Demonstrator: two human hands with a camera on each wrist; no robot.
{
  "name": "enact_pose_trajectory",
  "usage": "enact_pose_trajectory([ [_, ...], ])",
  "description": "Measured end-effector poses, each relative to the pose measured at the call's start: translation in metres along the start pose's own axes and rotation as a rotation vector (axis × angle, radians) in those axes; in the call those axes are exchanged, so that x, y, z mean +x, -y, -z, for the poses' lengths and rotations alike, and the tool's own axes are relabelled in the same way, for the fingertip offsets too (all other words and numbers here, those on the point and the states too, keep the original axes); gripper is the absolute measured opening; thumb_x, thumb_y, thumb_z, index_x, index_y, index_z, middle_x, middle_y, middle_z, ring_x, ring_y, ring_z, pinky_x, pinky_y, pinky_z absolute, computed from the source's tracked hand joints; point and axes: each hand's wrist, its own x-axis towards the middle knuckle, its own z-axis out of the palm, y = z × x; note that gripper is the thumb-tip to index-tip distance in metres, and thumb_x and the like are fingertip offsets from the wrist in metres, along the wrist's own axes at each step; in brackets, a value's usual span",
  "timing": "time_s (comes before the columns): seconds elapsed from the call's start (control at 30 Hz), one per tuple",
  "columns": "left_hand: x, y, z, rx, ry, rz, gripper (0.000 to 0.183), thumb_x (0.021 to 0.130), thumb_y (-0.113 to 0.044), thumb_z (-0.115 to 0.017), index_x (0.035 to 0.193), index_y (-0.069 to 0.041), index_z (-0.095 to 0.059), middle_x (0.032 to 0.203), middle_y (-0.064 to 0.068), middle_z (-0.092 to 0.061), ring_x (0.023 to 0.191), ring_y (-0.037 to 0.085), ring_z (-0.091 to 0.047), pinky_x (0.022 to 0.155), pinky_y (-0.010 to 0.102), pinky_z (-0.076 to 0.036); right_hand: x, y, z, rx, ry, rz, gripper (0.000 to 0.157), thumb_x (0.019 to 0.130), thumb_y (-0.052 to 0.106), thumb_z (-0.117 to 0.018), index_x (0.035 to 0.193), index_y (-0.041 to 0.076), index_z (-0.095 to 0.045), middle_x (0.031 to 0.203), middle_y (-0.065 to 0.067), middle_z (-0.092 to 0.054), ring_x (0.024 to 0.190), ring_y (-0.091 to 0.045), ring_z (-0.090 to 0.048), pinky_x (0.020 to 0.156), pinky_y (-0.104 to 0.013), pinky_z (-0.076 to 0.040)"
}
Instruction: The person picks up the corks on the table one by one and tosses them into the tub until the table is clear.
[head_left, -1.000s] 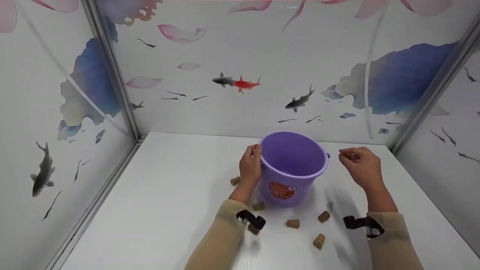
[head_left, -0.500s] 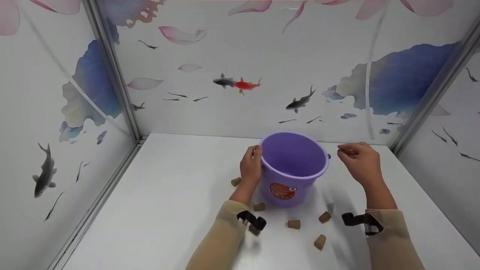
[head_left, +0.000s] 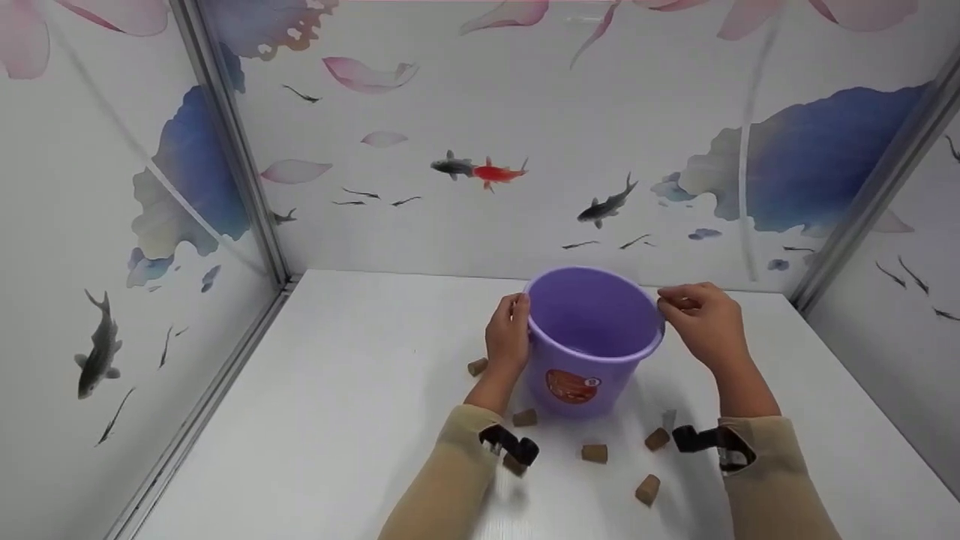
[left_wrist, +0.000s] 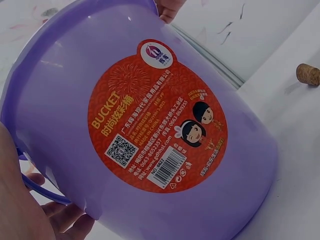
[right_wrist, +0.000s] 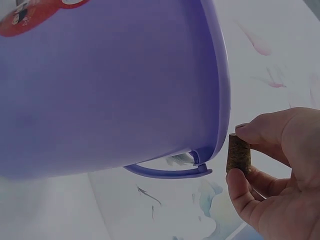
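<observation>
A purple plastic bucket (head_left: 626,376) stands at the back of the white table, its mouth facing up and towards me. My left hand (head_left: 508,339) grips its left side near the rim; in the left wrist view the fingers curl by the bucket's handle (left_wrist: 45,191). A round red label (left_wrist: 157,122) marks the front wall. Close to the right rim is my right hand (head_left: 705,324), which pinches a small brown cork stopper (right_wrist: 238,154) between thumb and fingers. That cork sits just outside the rim in the right wrist view, and the fingers hide it in the head view.
Several more cork stoppers lie loose on the table: one in front of the bucket (head_left: 595,453), others at right (head_left: 648,489) and beside the left forearm (head_left: 478,366). White panels (head_left: 420,240) printed with fish and petals enclose the back and sides.
My right hand has moved left with the cork, from a gap beside the bucket up to its right rim. The left hand keeps its hold; the whole view has shifted slightly.
</observation>
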Motion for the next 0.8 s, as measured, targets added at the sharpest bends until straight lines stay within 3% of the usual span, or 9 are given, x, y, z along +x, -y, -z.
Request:
enact_pose_trajectory([
  [0.2,-0.001,-0.003,-0.001,-0.006,-0.001,0.010,0.046,0.111,-0.045,-0.045,0.134,-0.014,-0.069,0.137,0.010,-0.071,0.129,0.030,-0.065,0.108,0.052,-0.052,0.000,0.002,-0.008,-0.002,-0.009,0.005,0.028,0.101,0.017,-0.072,0.125,0.003,-0.077,0.119,-0.019,-0.067,0.111,-0.038,-0.073,0.077,-0.001,-0.046],
  [0.53,-0.001,-0.001,-0.002,-0.027,0.016,0.018,0.046,0.111,-0.047,-0.045,0.135,-0.015,-0.068,0.140,0.008,-0.070,0.133,0.029,-0.063,0.110,0.052,-0.052,0.002,0.015,-0.011,-0.031,0.005,0.034,0.025,0.100,0.015,-0.073,0.122,0.005,-0.079,0.116,-0.017,-0.068,0.107,-0.036,-0.074,0.085,-0.017,-0.058],
  [0.8,0.000,0.000,0.001,-0.007,0.008,-0.007,0.048,0.111,-0.047,-0.043,0.133,-0.014,-0.069,0.136,0.009,-0.071,0.131,0.029,-0.064,0.109,0.051,-0.052,0.008,0.030,-0.012,-0.029,0.027,0.046,0.026,0.100,0.017,-0.072,0.123,0.005,-0.079,0.117,-0.017,-0.067,0.108,-0.037,-0.075,0.092,-0.046,-0.063],
])
